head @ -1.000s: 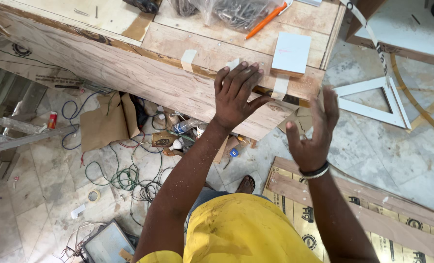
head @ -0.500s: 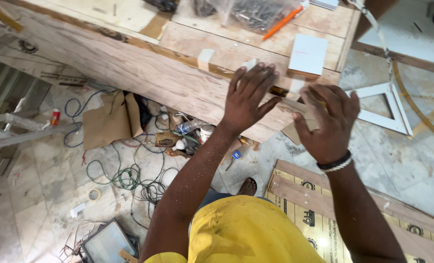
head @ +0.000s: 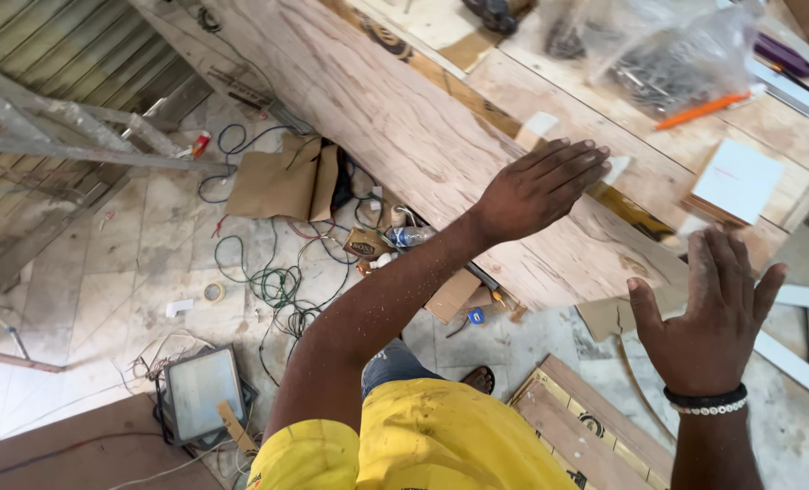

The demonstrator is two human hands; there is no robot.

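Nearest to me is my yellow shirt (head: 441,445), and low on the left a square work lamp (head: 202,392) lies face up on the tiled floor (head: 96,272). On the right, flat boards (head: 595,426) lie on the floor just below my right wrist, which wears a black and a beaded band.

My right hand (head: 708,313) is raised with the palm turned away from me, fingers spread wide and thumb out to the left. It holds nothing and touches nothing; it hangs in the air just past the near right end of the long veneered panel (head: 422,136). A white frame (head: 808,336) lies on the floor to its right.

My left hand (head: 536,186) is stretched out flat, fingers straight and close together, palm down on the face of the panel near its upper edge, gripping nothing.

The panel leans along the side of the workbench (head: 604,118), running from far left to near right. Under it on the floor lie tangled green cables (head: 277,281), a piece of brown cardboard (head: 282,181) and a plastic bottle (head: 409,236).

Farther off, on the benchtop, I see a white square block (head: 738,180), an orange pencil (head: 699,109) and a clear bag of hardware (head: 658,54). A metal ladder (head: 78,136) lies at far left
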